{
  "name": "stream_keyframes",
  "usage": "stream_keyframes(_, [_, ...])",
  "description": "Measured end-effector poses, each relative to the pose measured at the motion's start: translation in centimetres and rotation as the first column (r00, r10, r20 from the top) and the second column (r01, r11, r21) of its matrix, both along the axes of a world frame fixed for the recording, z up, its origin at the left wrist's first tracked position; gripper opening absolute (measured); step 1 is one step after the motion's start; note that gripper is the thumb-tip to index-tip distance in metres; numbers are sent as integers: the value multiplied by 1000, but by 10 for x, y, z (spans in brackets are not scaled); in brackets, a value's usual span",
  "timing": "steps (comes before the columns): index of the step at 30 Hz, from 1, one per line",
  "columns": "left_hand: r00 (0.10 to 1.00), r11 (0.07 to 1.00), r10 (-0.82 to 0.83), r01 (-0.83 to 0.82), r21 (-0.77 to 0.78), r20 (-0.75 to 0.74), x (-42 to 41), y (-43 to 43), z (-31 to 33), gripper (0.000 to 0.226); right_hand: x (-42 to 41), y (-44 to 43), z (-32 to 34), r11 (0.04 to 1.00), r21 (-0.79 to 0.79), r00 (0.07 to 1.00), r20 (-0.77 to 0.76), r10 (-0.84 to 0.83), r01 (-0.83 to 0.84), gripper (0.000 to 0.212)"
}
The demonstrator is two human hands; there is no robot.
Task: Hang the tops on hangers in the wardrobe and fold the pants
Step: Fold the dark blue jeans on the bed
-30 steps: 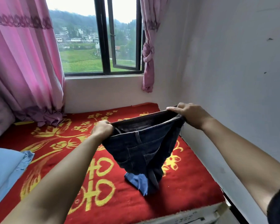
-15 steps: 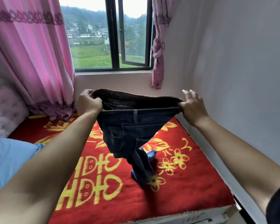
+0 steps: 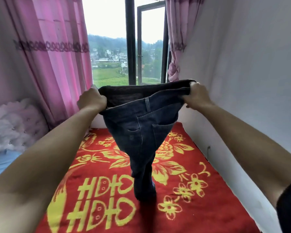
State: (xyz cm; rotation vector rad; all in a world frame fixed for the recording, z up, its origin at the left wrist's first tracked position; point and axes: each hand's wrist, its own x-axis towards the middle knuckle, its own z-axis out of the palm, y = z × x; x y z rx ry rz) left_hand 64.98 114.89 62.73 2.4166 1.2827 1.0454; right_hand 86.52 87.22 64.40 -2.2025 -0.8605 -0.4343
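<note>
Held dark blue jeans up in the air by the waistband, in front of the window and above the bed. Clamped the left grip round the waistband's left end, fingers curled into the cloth; clamped the right grip round the right end likewise. Stretched the waistband wide between the two, open at the top, with back pockets and a belt loop facing the camera. Let the legs hang straight down together, narrowing to the hems low over the red blanket with its yellow flowers; could not tell whether the hems touched it. Saw a pink curtain at left, a second curtain knotted right of the window, a pale tufted headboard and blue bedding at far left, and a white wall at right.
</note>
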Motion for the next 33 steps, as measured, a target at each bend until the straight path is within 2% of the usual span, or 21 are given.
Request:
stream_keyframes(2, [966,986,-11,53,-157,257,-2,-1,24,41,-2,-1,29,998,49,987,148,-53,46,40])
stream_keyframes(3, [904,962,-18,133,-240,428,-1,-5,38,44,-4,-1,44,994,83,974,208,-92,76,38])
stream_keyframes(5, [700,890,-20,338,-306,714,0,-14,68,49,-9,-2,72,979,171,950,269,-157,113,34])
stream_keyframes(6, [607,861,-19,414,-295,795,-1,-19,81,51,-12,-3,84,971,209,943,281,-176,119,32])
stream_keyframes(9, [437,815,-32,533,-229,899,-4,-29,117,57,-20,-13,115,953,277,930,305,-207,121,28])
stream_keyframes(12, [367,807,-143,582,-107,919,-6,-37,146,46,-27,-27,136,945,308,909,354,-218,107,27])
stream_keyframes(15, [396,819,-341,571,62,852,-3,-48,154,32,-28,-45,148,937,325,885,389,-255,127,24])
stream_keyframes(16, [416,807,-413,579,114,811,-2,-51,153,33,-26,-50,151,932,334,886,378,-270,141,22])
stream_keyframes(18, [522,804,-528,561,196,670,1,-53,144,49,-22,-55,151,922,348,896,336,-291,169,21])
stream_keyframes(20, [663,814,-579,503,290,475,5,-55,131,63,-20,-55,145,917,358,928,248,-277,178,42])
stream_keyframes(22, [736,838,-543,438,326,404,11,-56,120,63,-14,-55,135,930,319,946,198,-256,185,64])
stream_keyframes(23, [749,861,-503,394,322,431,15,-55,116,55,-9,-56,129,943,266,940,218,-262,201,66])
stream_keyframes(25, [746,897,-441,337,288,500,19,-51,115,38,5,-62,121,960,122,912,303,-278,252,53])
stream_keyframes(27, [780,927,-368,268,261,506,24,-44,116,42,13,-65,113,947,48,858,409,-310,319,41])
stream_keyframes(28, [792,947,-311,208,247,525,26,-39,114,50,15,-62,105,943,84,825,463,-323,322,35])
stream_keyframes(30, [739,978,-190,84,191,647,32,-34,107,58,17,-51,82,947,217,787,528,-319,239,24])
stream_keyframes(31, [701,987,-143,48,154,698,36,-32,100,59,18,-43,68,950,241,792,531,-301,200,24])
stream_keyframes(33, [705,996,-92,51,79,703,47,-26,77,60,25,-27,37,973,118,868,440,-228,197,29])
